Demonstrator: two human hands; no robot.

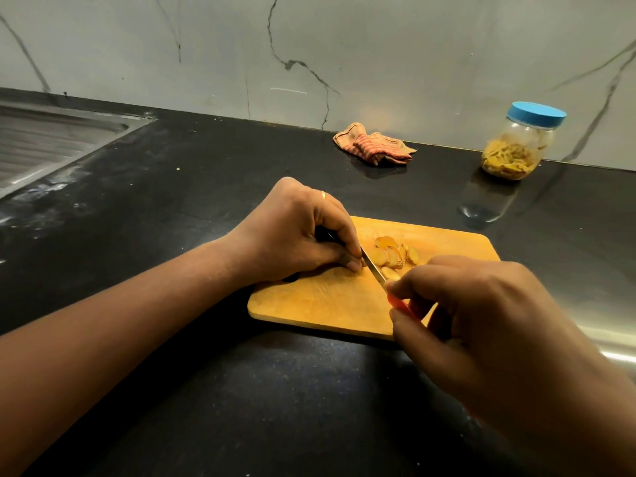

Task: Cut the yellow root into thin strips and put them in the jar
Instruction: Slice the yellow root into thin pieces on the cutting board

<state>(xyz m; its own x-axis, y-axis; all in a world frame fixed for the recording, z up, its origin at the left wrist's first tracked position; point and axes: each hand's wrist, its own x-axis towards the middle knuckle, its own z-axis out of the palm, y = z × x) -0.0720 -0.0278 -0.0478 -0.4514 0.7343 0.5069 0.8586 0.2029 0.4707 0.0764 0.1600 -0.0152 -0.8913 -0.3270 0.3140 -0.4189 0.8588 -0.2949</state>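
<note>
Several yellow root slices (392,254) lie on a wooden cutting board (320,301) on the black counter. My left hand (296,235) rests on the board's left part with fingers curled down against the blade; whatever piece it holds is hidden under the fingertips. My right hand (488,311) grips the red handle of a small knife (373,268), whose blade slants between both hands beside the slices. A clear jar (516,146) with a blue lid, closed and part filled with yellow strips, stands at the back right by the wall.
A crumpled striped cloth (375,144) lies against the marble wall behind the board. A steel sink drainboard (44,142) takes up the far left. A metal edge (612,342) shows at the right of the counter.
</note>
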